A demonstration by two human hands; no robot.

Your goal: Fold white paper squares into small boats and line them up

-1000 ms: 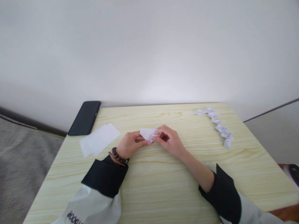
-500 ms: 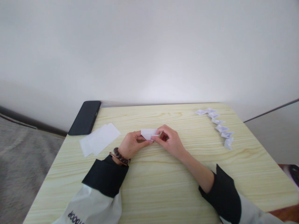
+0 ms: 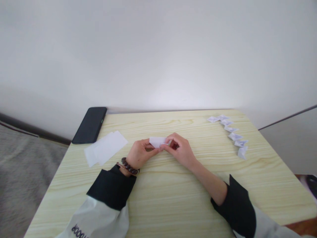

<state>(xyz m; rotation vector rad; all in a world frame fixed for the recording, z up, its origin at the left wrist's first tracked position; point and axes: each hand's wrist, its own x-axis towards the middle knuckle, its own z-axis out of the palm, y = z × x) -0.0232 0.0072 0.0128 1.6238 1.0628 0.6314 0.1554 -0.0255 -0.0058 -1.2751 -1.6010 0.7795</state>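
Between my hands, above the middle of the table, is a small folded piece of white paper (image 3: 156,141). My left hand (image 3: 139,153) pinches its left end and lower edge, the thumb reaching along the bottom. The right end is gripped by my right hand (image 3: 181,148), with thumb and index finger closed on a small fold that sticks up there. The fingertips of both hands nearly meet at the paper's lower edge. Part of the paper is hidden behind the right fingers.
Flat white paper sheets (image 3: 110,147) overlap on the table's left side. A black phone (image 3: 90,125) lies at the far left corner. Several small folded paper boats (image 3: 234,136) form a curved row at the right. A white wall (image 3: 158,59) rises behind the wooden table (image 3: 170,205).
The small fold at the paper's right end sits slightly flatter under my right fingers. Both hands stay almost in the same place.
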